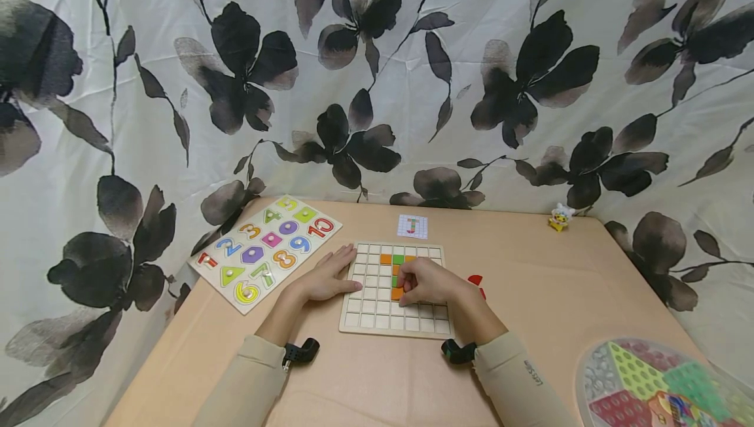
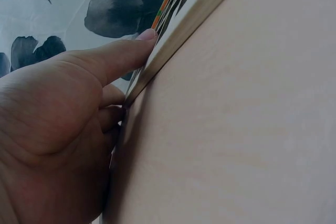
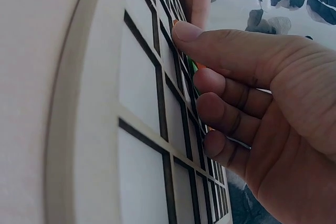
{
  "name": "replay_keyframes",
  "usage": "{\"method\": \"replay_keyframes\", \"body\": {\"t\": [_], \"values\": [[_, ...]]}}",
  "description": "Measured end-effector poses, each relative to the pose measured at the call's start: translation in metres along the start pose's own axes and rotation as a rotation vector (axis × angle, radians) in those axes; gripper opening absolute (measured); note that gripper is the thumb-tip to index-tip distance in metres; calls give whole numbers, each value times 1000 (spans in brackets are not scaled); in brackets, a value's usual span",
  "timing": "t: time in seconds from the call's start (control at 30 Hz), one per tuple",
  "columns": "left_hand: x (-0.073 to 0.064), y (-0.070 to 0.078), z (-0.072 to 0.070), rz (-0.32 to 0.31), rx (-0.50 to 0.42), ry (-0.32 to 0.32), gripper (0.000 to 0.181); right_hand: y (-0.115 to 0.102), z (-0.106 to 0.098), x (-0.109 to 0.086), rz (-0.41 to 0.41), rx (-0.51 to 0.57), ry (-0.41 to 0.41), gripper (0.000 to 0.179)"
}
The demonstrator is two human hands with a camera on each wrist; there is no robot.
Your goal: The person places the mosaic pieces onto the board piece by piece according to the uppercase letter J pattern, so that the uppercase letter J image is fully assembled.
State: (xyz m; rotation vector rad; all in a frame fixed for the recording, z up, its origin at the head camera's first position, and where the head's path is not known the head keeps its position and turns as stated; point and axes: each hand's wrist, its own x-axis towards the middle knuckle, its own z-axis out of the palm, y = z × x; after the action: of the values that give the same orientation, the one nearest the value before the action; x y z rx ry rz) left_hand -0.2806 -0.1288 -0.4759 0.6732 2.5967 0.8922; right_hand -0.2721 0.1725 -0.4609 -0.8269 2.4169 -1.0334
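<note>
A wooden grid board [image 1: 368,321] lies on the table with pale square cells. Orange and green square tiles sit in it: an orange tile [image 1: 385,259] and a green tile [image 1: 398,259] in an upper row, others down a column. My right hand [image 1: 432,281] is over the board, fingers curled, thumb and index finger at the lowest orange tile [image 1: 396,294]; its thumb [image 3: 226,45] partly hides that tile in the right wrist view. With fingers extended, my left hand [image 1: 326,276] rests along the board's left edge, its thumb [image 2: 121,59] on the rim.
Behind the board lies a small pattern card [image 1: 412,226]. A number-and-shape puzzle board [image 1: 277,253] is at the left. Red pieces [image 1: 476,279] lie beside my right wrist. A small toy figure [image 1: 560,217] stands back right; a clear container of colourful pieces [image 1: 642,388] sits front right.
</note>
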Motion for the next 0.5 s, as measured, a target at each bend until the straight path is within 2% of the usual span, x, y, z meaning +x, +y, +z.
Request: {"method": "replay_keyframes", "body": {"t": [0.5], "values": [[1, 1, 1, 10, -18, 10, 92, 0, 1, -2, 8, 5, 6, 27]]}}
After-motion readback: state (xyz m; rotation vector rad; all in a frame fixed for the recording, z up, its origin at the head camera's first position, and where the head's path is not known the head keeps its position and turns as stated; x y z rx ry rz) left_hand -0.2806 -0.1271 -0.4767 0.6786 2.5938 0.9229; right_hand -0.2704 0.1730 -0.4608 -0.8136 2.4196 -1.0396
